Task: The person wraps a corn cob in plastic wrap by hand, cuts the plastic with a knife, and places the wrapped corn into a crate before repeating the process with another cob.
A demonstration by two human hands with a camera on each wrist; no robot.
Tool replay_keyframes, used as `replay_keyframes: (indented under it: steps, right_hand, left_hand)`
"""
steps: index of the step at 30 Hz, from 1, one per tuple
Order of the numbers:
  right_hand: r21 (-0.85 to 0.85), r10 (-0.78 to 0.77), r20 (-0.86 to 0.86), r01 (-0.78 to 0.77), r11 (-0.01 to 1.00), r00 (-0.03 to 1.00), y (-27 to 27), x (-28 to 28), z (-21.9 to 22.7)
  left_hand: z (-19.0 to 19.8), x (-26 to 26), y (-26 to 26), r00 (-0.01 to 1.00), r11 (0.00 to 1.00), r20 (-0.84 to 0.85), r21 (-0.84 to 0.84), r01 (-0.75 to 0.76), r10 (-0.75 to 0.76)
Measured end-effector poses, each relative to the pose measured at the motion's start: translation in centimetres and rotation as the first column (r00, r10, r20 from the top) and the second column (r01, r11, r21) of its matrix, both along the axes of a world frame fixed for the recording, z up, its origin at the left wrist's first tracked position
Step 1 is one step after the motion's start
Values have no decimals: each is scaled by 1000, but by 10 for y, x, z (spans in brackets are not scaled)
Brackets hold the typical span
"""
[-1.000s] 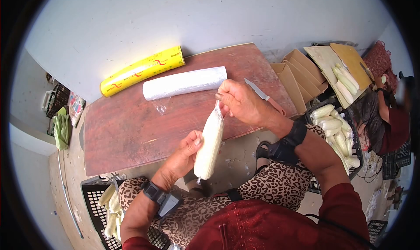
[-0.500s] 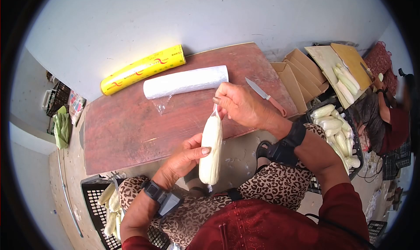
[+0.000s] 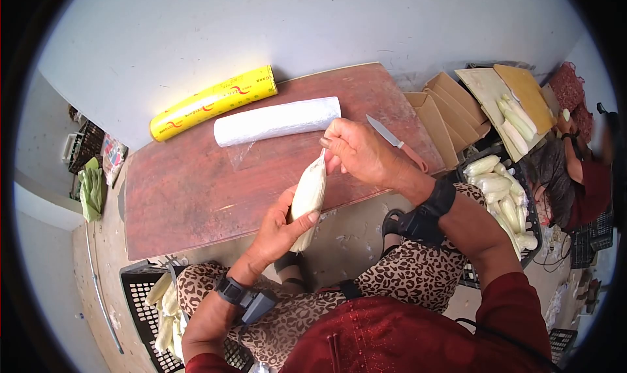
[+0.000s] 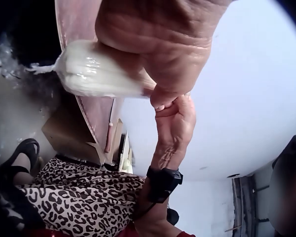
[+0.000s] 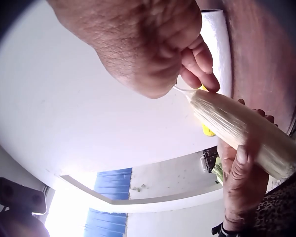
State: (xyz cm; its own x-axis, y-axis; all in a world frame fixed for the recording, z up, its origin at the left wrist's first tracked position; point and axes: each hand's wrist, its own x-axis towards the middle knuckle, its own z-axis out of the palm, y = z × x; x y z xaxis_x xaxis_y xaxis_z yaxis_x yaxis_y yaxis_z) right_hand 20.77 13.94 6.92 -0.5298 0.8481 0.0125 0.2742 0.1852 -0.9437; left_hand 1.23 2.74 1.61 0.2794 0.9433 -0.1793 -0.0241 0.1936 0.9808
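Observation:
A pale ear of corn [image 3: 308, 195] wrapped in clear film is held over the near edge of the brown table [image 3: 189, 196]. My left hand [image 3: 282, 228] grips its lower half, fingers curled round it. My right hand [image 3: 356, 152] pinches the twisted film at the corn's top end. In the left wrist view the wrapped corn [image 4: 96, 76] lies under my palm. From the right wrist, the corn [image 5: 241, 133] slants down to the right, with the left hand's fingers [image 5: 242, 163] around it.
A white roll of film [image 3: 277, 121] and a yellow roll box [image 3: 212, 102] lie at the table's far side. A knife [image 3: 395, 141] rests at its right edge. Black crates with corn [image 3: 499, 196] [image 3: 163, 308] stand on both sides. Flat cardboard [image 3: 450, 108] and another person [image 3: 581, 170] are at the right.
My left hand has slid up and closed round the corn, which has risen and tilted toward the table. My right hand stays pinching the film at the top.

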Motion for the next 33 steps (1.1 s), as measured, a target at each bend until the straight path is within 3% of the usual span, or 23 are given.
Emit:
replay_keyframes:
  steps: [2,5,9,12,16,19,22,23,26,30,33]
  right_hand:
    - [-17,12,10,-11,1000,1000,1,0,0]
    - [-39,7,2,-6,999,1000,0,-1,0]
    - [-67,23,-21,-24,997,1000,-2,-4,0]
    - [-52,56,-12,-57,997,998,-6,-11,-6]
    - [15,98,-8,-98,995,995,-13,-13,-5]
    - [-81,76,-122,-86,993,990,-10,-13,-6]
    - [-26,76,-213,-83,996,974,-8,-10,1]
    - [5,67,-191,-67,998,979,-8,-9,2]
    - [75,33,-127,-24,997,991,-7,-5,5]
    - [136,-21,-114,37,990,993,-3,0,4]
    - [171,-40,-124,61,983,991,-3,-2,3]
  left_hand:
    - [-3,-4,1,999,999,-13,26,38,-37]
    - [-16,-6,1,986,999,166,-29,13,-7]
    - [-11,-3,4,943,988,325,-109,106,-66]
    - [-24,-5,4,932,966,329,-146,212,-155]
    - [-16,7,5,943,979,318,-144,145,-93]
    - [-21,0,15,920,975,373,-132,181,-120]
    - [-11,3,20,870,967,477,-136,215,-126]
    - [-4,8,19,898,984,432,-104,144,-86]
    - [2,10,20,918,985,390,-118,123,-68]
    - [-3,1,26,935,956,340,-224,188,-104]
    - [5,12,24,951,986,303,-130,102,-59]
